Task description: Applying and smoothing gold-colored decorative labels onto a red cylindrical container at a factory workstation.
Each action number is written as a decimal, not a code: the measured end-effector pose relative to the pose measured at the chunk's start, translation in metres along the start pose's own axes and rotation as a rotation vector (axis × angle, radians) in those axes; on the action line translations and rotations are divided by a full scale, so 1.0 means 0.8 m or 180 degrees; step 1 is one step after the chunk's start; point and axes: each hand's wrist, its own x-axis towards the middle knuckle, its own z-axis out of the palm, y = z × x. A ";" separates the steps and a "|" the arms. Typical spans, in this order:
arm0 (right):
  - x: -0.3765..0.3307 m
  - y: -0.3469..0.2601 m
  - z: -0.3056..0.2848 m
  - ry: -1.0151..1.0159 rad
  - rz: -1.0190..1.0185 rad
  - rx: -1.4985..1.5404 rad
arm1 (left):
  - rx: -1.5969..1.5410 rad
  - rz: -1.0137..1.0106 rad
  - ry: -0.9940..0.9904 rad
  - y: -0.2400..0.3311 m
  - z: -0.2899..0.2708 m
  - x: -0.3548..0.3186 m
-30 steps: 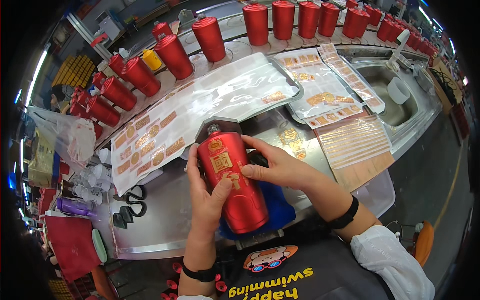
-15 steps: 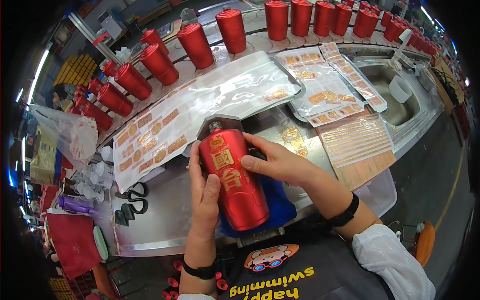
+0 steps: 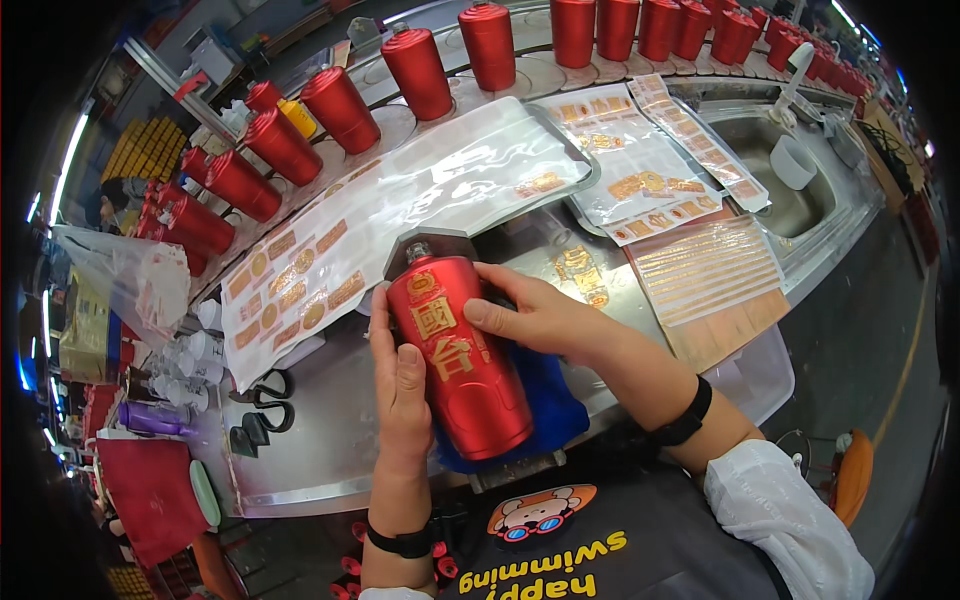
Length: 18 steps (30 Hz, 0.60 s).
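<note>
A red bottle [image 3: 474, 392] with gold raised characters and a gold emblem on its front lies tilted back before me, its neck pointing away. My left hand [image 3: 402, 392] is wrapped along its left side, thumb on the front. From the right, my right hand [image 3: 528, 312] grips its upper side, thumb resting near the gold characters. The bottle lies over a blue cloth [image 3: 560, 405], and a grey angled metal holder [image 3: 432, 240] stands behind its neck. Gold stickers [image 3: 580, 272] lie on the steel just beyond my right hand.
Red bottles [image 3: 417, 75] line a curved conveyor at the back. Sheets of gold stickers [image 3: 300, 270] cover the table's far side. A striped gold sheet [image 3: 708, 270] rests on a board at right, near a sink [image 3: 800, 205]. Black scissors [image 3: 268, 400] lie at left.
Bottles on the conveyor have shifted to the right, and a yellow object shows among those at left. Both hands keep the same hold on the bottle; the view has shifted slightly.
</note>
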 end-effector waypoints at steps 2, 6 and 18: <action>0.000 0.002 -0.002 0.0013 -0.0004 -0.0036 | 0.0098 0.0044 0.0018 0.001 0.000 0.001; -0.010 -0.022 0.003 0.0027 0.0206 -0.0157 | -0.0068 -0.0034 0.0106 0.006 0.002 0.000; -0.005 0.005 -0.002 0.0131 -0.0008 -0.0384 | 0.0197 -0.0374 0.0314 0.019 0.005 0.044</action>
